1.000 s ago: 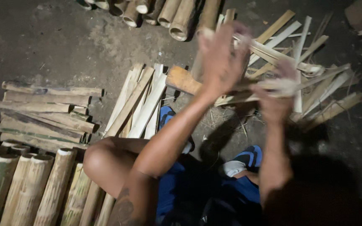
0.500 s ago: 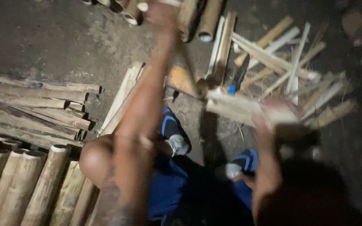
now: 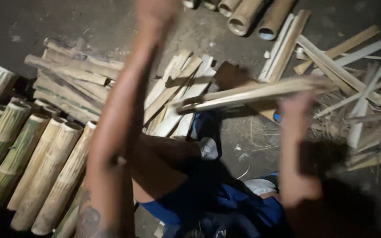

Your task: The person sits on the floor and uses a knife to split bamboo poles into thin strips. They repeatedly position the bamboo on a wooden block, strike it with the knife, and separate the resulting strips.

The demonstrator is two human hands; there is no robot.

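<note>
Since half a second ago we have kept our left hand (image 3: 155,11) raised at the top edge, blurred, its fingers impossible to read, while our right hand (image 3: 297,105) has tipped the split bamboo slats (image 3: 252,93) flatter, fingers wrapped beneath them. Whole bamboo tubes (image 3: 36,167) line the left; loose strips (image 3: 345,70) crowd the right. Bare floor (image 3: 252,145) lies open below the slats.

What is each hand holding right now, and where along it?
The right hand holds a split bamboo strip near its right end. The left hand is raised at the frame's top, blurred; its hold cannot be told.
</note>
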